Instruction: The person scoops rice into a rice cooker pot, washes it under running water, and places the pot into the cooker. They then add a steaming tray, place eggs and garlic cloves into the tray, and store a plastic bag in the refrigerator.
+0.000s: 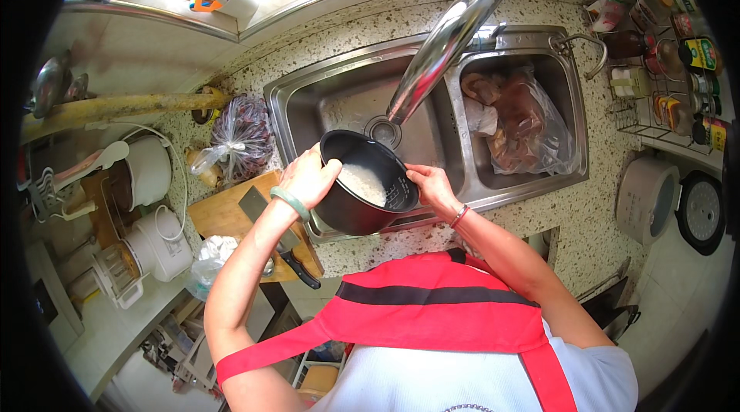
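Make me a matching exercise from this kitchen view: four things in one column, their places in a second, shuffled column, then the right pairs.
Things:
1. black pot with rice
2. cleaver
3. clear bag of brown items
4. bag of dark red items

Places:
A. in the right sink basin
B. on the wooden cutting board
C. held by the left hand and right hand over the left sink basin
D. on the counter left of the sink

Pairs: 1-C, 2-B, 3-A, 4-D
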Demonstrator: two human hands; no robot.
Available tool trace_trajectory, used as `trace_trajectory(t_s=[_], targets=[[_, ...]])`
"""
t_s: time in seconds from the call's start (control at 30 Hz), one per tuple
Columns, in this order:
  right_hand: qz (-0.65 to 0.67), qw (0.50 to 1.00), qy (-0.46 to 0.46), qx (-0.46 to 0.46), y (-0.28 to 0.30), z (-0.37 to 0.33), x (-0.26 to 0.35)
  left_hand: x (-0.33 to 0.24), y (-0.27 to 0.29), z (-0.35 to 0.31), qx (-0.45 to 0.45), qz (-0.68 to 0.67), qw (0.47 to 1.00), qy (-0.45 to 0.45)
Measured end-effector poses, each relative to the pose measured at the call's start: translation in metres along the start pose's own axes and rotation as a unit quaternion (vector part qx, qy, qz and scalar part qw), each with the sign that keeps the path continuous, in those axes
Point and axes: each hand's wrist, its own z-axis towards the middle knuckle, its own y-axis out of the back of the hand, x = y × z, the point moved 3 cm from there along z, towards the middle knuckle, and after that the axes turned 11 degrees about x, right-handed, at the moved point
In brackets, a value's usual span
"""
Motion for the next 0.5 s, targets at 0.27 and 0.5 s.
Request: trace_trajectory(t_s=[0.27, 0.5], targets=[[0.008, 1.000, -0.001, 0.015, -0.0026, -0.0017, 0.0007, 0.0006, 0.0016, -0.0003, -0.005, 0.014, 1.000, 0.010], [0.025, 1.000, -0.004, 0.015, -0.0058, 0.0007, -0.0030, -0.0040, 0.0050, -0.0032, -0.005, 0.023, 0.999, 0.021]])
